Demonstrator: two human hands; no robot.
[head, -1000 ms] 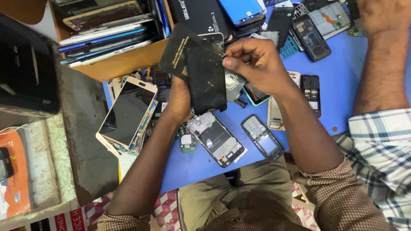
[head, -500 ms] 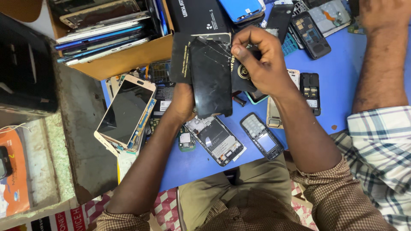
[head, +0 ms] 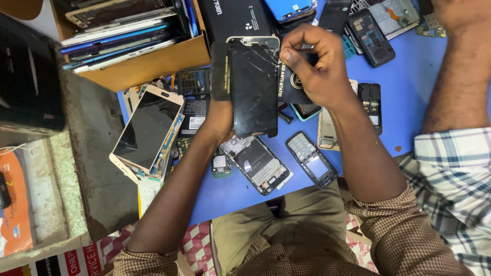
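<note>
I see the left hand (head: pixel 219 120) gripping the black cracked-glass phone screen panel (head: pixel 254 88) from behind, fingers clamped on its lower left edge so the panel stands upright over the far middle of the blue desk (head: pixel 409 102) — held off the surface, I judge, so its top corner is free to be worked. The right hand (head: pixel 314 66) sits at the panel's upper right corner, fingertips pinched together against the edge beside a small dark round tin (head: pixel 294 82); whether they hold a tool I cannot tell. Below the panel lie an opened phone frame with bare circuit parts (head: pixel 258 166) and a small grey keypad phone (head: pixel 312 159), near the desk's near edge. A gold-rimmed touchscreen assembly (head: pixel 146 130) rests at the left edge, under the brown cardboard box of stacked phones (head: pixel 143 66). Another person's forearm (head: pixel 460 71) reaches in at the right.

Against half a second ago, the panel stands straighter and the right hand has shifted slightly lower along its corner — otherwise the desk's litter is unchanged.
</note>
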